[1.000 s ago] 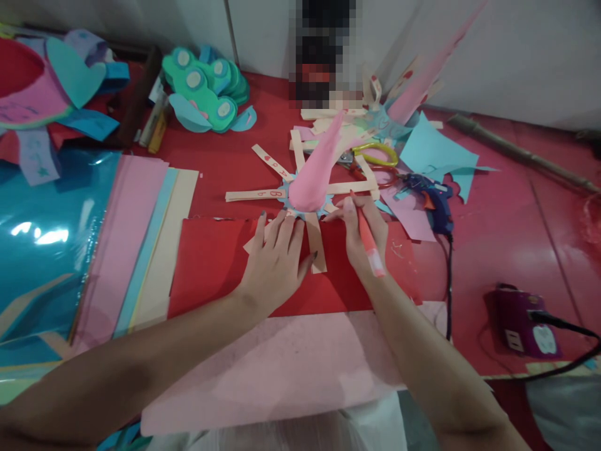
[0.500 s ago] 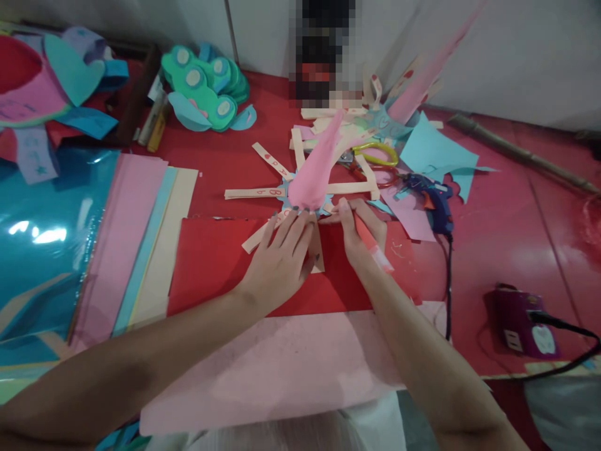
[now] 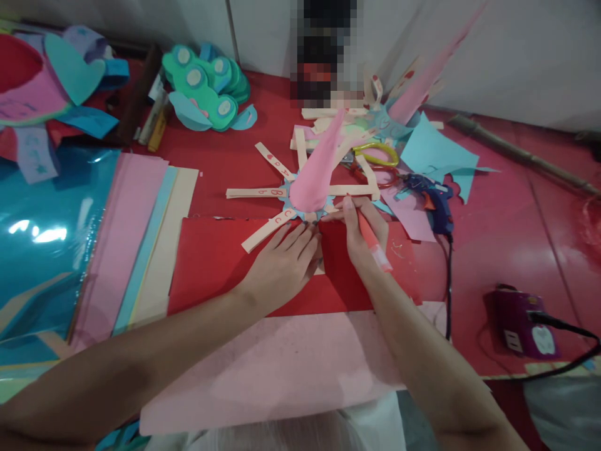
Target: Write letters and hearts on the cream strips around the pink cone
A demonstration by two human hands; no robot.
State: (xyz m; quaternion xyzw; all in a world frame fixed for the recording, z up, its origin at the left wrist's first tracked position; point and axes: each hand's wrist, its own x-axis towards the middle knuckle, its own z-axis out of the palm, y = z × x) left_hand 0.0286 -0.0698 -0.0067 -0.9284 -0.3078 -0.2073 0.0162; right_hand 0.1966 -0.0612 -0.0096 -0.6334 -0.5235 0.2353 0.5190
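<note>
Right hand [image 3: 357, 243] clamped on one slim orange marker [image 3: 374, 242]; left hand [image 3: 284, 258] flat, fingers slightly apart, over one cream paper strip [image 3: 321, 270]. One pink pointed cone [image 3: 314, 180] just beyond both; three lettered cream strips [image 3: 257, 193] leftward.

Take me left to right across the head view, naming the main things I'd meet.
Blue-green heart → green cutouts → nearer pink cone → right hand with orange pen → glue gun → purple power box.
</note>
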